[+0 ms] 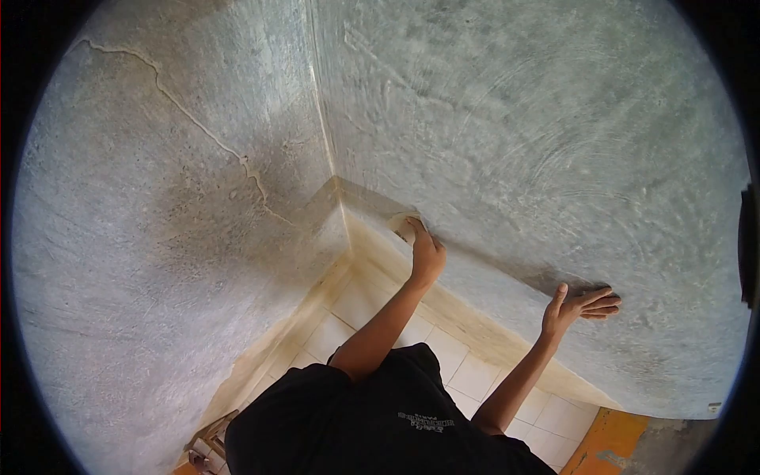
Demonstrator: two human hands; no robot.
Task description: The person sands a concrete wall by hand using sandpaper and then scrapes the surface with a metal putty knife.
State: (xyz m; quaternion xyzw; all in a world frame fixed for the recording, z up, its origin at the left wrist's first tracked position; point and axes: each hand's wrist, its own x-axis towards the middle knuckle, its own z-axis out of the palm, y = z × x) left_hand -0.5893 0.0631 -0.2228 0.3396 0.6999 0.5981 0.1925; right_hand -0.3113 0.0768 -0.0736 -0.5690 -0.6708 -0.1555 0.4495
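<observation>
My left hand [428, 252] is closed on a pale, cream-coloured flat piece [403, 229], held against the grey wall [507, 142] a short way right of the room's corner. Its curved edge shows beyond my fingertips; the fingers hide the rest, so I cannot make out its exact kind. Farther right, my right hand [576, 305] lies against the same wall, fingers stretched out and thumb raised, with nothing in it. A darker smudged band runs along the wall between the two hands.
The left wall [158, 222] bears a long raised crack [190, 117] and brownish stains. White floor tiles [450, 352] lie below. An orange panel [613, 435] stands at the lower right, and some wooden items [210, 443] are at the lower left.
</observation>
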